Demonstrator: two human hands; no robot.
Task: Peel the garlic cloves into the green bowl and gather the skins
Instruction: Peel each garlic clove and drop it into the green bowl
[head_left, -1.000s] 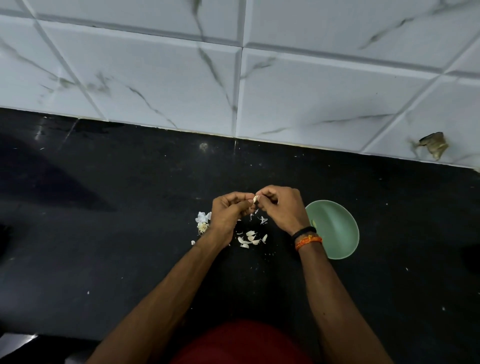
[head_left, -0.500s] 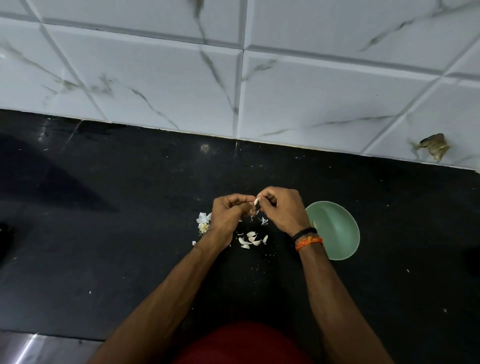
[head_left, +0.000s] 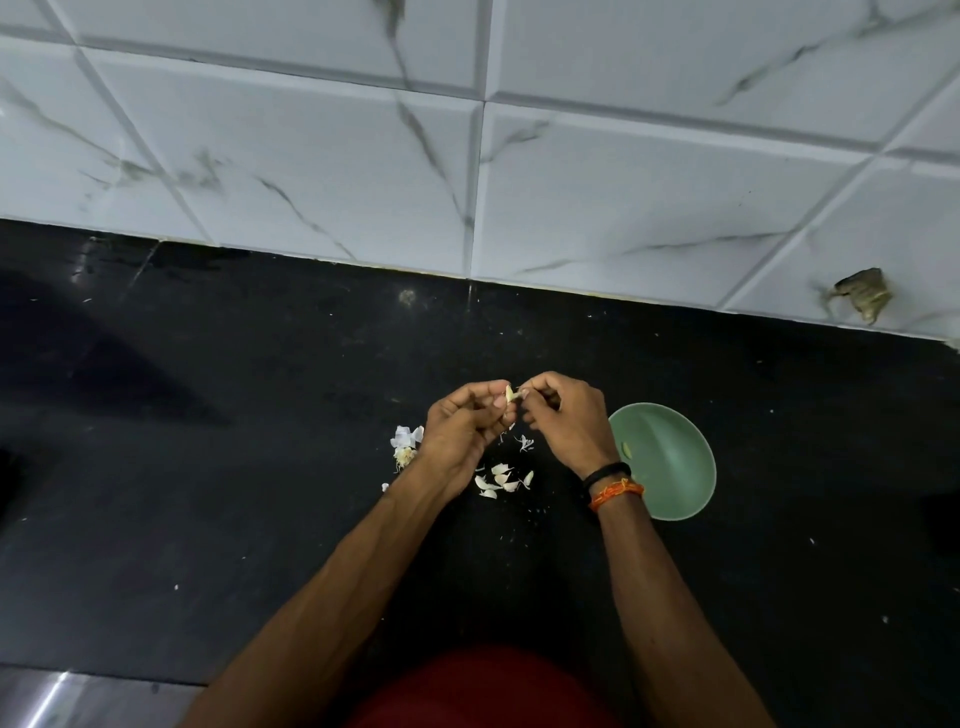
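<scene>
Still, both hands' (head_left: 467, 426) (head_left: 566, 415) grip pinching garlic clove (head_left: 511, 393), apparently unchanged, green bowl (head_left: 670, 467) beside.

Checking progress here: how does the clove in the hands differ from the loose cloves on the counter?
The held clove is pinched above the counter by the left hand and right hand; the loose cloves lie untouched on the black counter. It is single; they form a small cluster. All are pale and small, none in the green bowl.
</scene>
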